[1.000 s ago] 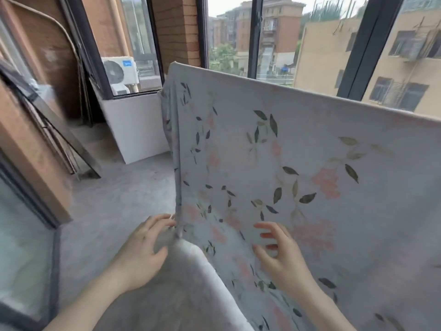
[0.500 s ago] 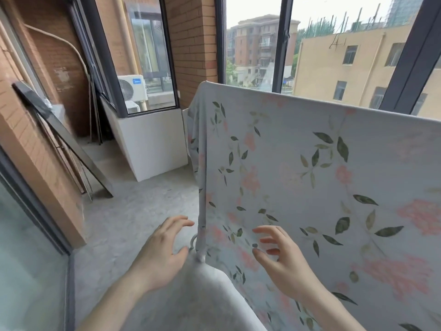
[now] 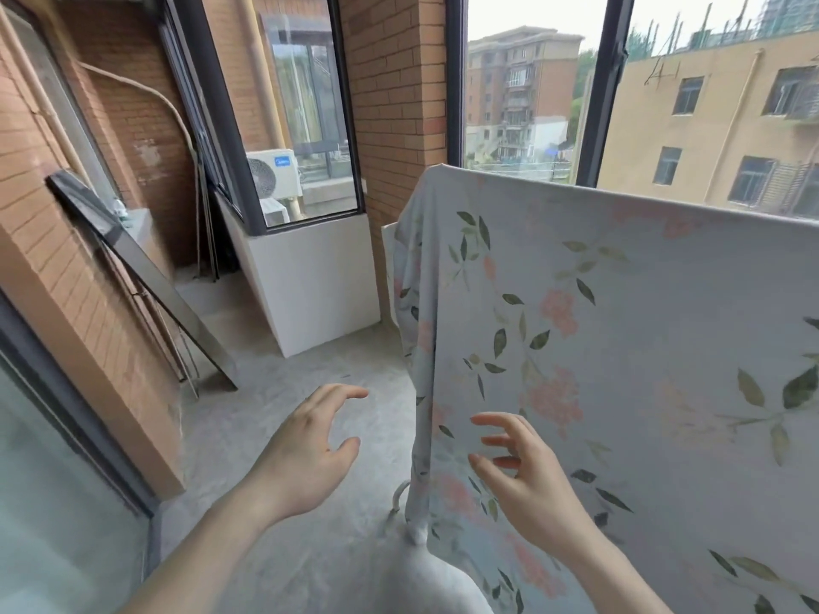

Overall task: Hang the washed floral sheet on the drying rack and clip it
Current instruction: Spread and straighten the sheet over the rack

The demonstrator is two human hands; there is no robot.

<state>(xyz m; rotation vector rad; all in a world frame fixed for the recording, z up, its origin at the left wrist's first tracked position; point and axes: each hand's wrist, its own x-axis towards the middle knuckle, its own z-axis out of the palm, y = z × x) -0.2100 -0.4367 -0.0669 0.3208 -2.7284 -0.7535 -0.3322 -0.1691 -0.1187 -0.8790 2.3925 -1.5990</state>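
The floral sheet (image 3: 620, 347), pale blue-grey with pink flowers and green leaves, hangs draped over a bar that it hides, filling the right half of the view. Its left edge drops down to a bunched corner near the floor. My left hand (image 3: 306, 454) hovers open to the left of that edge, apart from the cloth, with nothing in it. My right hand (image 3: 527, 476) is open in front of the sheet's lower left part, fingers spread, holding nothing. A white curved piece of the drying rack (image 3: 399, 494) shows beside the sheet's lower edge. No clips are in view.
The floor is bare grey concrete (image 3: 274, 418). A dark-framed panel (image 3: 137, 277) leans against the brick wall on the left. A white low wall (image 3: 319, 277) under the window stands ahead, with an air-conditioner unit (image 3: 272, 172) outside. Large windows run behind the sheet.
Both hands have come off the sheet's lower left corner and drawn back, fingers open. The view has lifted and swung left, so the sheet now sits further right and lower.
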